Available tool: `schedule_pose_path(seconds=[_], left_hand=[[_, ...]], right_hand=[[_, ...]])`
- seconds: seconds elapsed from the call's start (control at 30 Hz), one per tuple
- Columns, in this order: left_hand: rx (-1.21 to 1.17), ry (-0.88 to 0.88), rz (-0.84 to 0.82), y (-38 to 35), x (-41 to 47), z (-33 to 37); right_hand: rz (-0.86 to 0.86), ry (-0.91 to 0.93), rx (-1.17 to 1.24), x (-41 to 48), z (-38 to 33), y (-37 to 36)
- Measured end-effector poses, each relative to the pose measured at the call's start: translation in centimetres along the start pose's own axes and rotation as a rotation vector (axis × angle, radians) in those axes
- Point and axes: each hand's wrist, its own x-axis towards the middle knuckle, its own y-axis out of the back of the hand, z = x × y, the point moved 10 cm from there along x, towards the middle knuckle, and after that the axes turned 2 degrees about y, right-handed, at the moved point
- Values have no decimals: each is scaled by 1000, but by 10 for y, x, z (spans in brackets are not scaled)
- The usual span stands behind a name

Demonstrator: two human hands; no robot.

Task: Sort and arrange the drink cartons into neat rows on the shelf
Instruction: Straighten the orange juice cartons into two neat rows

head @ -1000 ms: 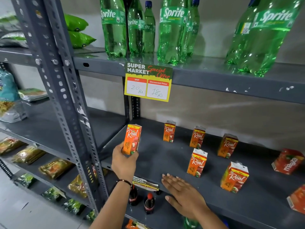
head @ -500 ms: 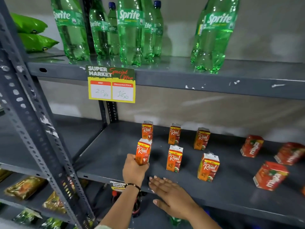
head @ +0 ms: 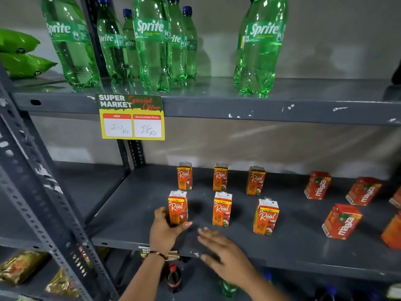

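Since a second ago the carton in the left hand (head: 165, 232) has come down from mid-air and now stands upright on the grey shelf (head: 130, 216), at the left end of the front row; the view has also swung rightward. Thumb at the carton's left side, fingers (head: 184, 225) curled round its lower front: the left hand is closed lightly on this front-left Real carton (head: 177, 207). The right hand (head: 225, 253) lies flat, fingers spread, palm down near the shelf's front lip, holding nothing; motion blur hides whether it touches the metal. Six orange "Real" cartons stand in two rows of three, well apart from each other: front middle carton (head: 221, 209), front right carton (head: 265, 217), and a back row (head: 220, 177) close to the rear wall. Bare shelf lies open to the left of the held carton up to the perforated upright (head: 36, 203), and a wide gap separates the Real group from the red Maaza cartons (head: 341, 221) lying tilted at right. Cartons are small rectangular boxes with white tops. The painted metal is scuffed and chipped along its edges. Above, green "Sprite" bottles (head: 152, 44) of clear ribbed plastic with blue caps. A price tag (head: 131, 117) reads "SUPER MARKET Special Offer, MRP 20 Rs, Discounted Price 18 Rs".
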Motion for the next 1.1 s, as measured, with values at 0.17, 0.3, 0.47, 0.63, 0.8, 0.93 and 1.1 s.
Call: schedule_pose_path(seconds=[0.17,0.3,0.47,0.63,0.8,0.93,1.1], left_hand=[[-219,31,-203,18,22,-4],[-208,50,-255,13,27,-7],[-95,26,-245,12,28,-13],[-4,0,-222,12,26,-9],[52,-1,-240,13,23,-10],[86,11,-313,9,28,-14],[162,-59,-415,-3,33,2]], right_hand=[[680,-502,380,-35,73,52],[443,-673,494,-3,102,37],[301,-695,561,18,106,33],[191,-607,544,16,99,33],[172,-602,502,16,99,35],[202,-589,481,12,101,33],[273,-564,416,6,101,36]])
